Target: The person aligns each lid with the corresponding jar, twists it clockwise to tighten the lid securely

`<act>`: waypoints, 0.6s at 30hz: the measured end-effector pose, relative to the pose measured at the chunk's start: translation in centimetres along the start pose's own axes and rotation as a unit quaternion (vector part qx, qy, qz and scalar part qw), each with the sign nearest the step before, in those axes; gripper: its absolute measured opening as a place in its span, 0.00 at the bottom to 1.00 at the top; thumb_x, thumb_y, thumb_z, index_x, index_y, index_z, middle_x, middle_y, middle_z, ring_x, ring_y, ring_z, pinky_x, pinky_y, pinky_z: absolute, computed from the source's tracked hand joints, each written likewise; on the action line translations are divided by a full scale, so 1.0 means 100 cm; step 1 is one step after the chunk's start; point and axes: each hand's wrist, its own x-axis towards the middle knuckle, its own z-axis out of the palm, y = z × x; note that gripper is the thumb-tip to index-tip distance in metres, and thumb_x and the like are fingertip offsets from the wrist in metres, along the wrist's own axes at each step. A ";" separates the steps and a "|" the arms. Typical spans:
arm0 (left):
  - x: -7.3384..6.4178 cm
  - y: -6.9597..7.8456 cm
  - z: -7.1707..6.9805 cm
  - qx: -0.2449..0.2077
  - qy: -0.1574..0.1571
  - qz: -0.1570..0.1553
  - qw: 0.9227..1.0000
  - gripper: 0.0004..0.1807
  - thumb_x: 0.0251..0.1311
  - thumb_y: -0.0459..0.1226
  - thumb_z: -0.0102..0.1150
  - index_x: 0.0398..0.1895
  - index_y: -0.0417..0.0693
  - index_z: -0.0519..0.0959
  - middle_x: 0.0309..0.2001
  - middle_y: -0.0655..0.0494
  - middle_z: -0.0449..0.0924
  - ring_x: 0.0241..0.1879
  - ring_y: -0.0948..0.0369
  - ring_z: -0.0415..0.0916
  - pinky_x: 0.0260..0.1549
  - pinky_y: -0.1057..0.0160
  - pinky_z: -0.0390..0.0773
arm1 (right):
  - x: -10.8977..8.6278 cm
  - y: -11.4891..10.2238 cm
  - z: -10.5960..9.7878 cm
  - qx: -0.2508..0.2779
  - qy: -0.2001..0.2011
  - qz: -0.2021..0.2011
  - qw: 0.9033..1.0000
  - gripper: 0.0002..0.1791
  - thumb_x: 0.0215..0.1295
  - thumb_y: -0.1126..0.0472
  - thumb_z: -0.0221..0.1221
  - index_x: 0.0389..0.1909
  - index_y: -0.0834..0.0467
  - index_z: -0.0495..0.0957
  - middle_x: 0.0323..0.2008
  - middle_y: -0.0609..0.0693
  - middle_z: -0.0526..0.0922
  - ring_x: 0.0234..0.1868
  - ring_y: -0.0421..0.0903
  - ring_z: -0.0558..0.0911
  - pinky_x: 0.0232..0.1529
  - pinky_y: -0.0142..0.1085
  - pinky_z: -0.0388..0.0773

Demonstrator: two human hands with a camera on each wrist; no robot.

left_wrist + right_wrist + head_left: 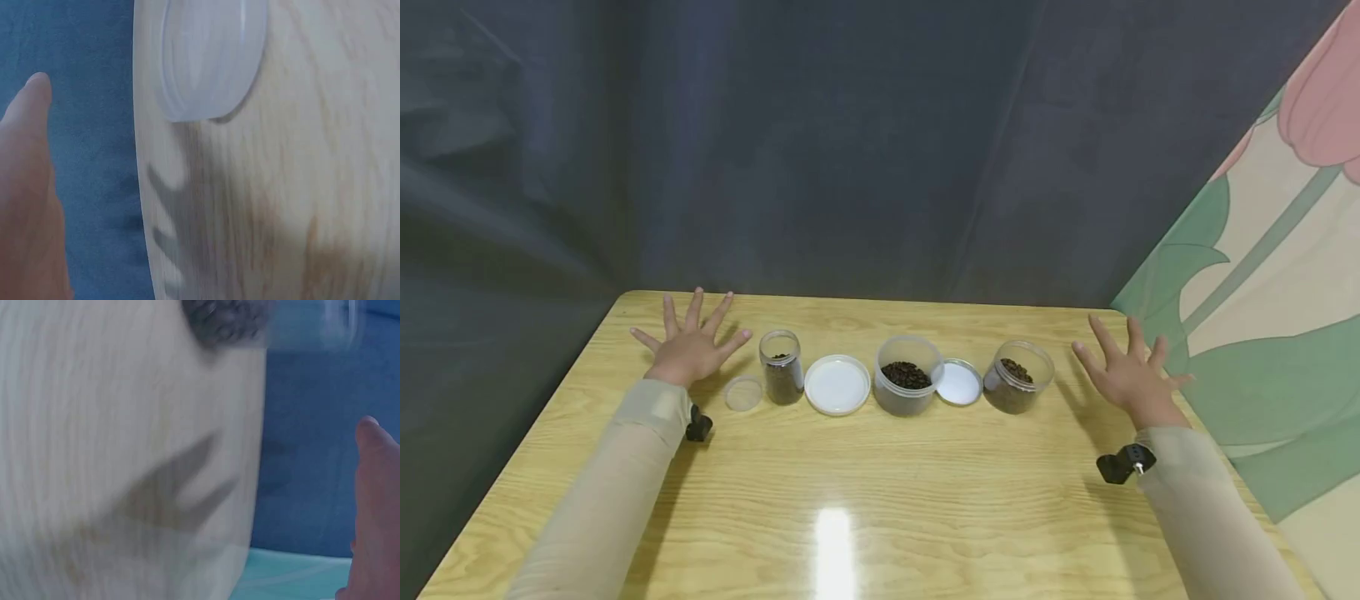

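My left hand [688, 352] is spread with its fingers straight, left of a small clear lid [743, 394] and a narrow clear jar [783, 387] of dark pieces. In the left wrist view the thumb [28, 125] points up beside a translucent round piece [215, 69]. Over the table's right side my right hand [1129, 385] is spread too, fingers apart and holding nothing. Nearest to it stands a clear jar [1009, 402] partly filled with brown bean-like pieces. The right wrist view shows that hand's thumb [378, 487] and the lower part of a jar [234, 322].
Between the two jars are a white lid [838, 385], a wide translucent tub [904, 407] of dark beans and a silver-rimmed white lid [959, 383]. They stand in a row on the wooden table [925, 492]. A dark curtain [850, 150] hangs behind.
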 end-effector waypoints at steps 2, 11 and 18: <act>0.000 0.000 -0.002 0.004 0.003 -0.001 1.000 0.49 0.65 0.75 0.29 0.83 0.68 0.35 0.80 0.41 0.19 0.69 0.34 0.02 0.45 0.15 0.12 | 0.000 -0.007 -0.002 0.005 0.015 -0.010 1.000 0.43 0.75 0.27 0.30 0.82 0.41 0.31 0.76 0.69 0.19 0.66 0.86 0.19 0.39 0.89 0.23; -0.001 0.001 -0.010 0.008 0.014 0.005 1.000 0.51 0.62 0.78 0.26 0.83 0.68 0.34 0.80 0.42 0.20 0.67 0.38 -0.02 0.43 0.16 0.11 | -0.003 -0.049 -0.005 0.017 0.084 -0.061 0.994 0.42 0.76 0.30 0.35 0.82 0.42 0.36 0.78 0.71 0.28 0.70 0.85 0.28 0.53 0.87 0.31; -0.009 0.006 -0.015 -0.012 0.013 0.016 1.000 0.51 0.63 0.77 0.30 0.83 0.68 0.34 0.80 0.41 0.20 0.68 0.37 -0.01 0.43 0.16 0.11 | -0.013 -0.085 -0.002 0.031 0.138 -0.115 0.983 0.41 0.77 0.35 0.43 0.82 0.48 0.44 0.78 0.71 0.38 0.74 0.80 0.37 0.65 0.78 0.38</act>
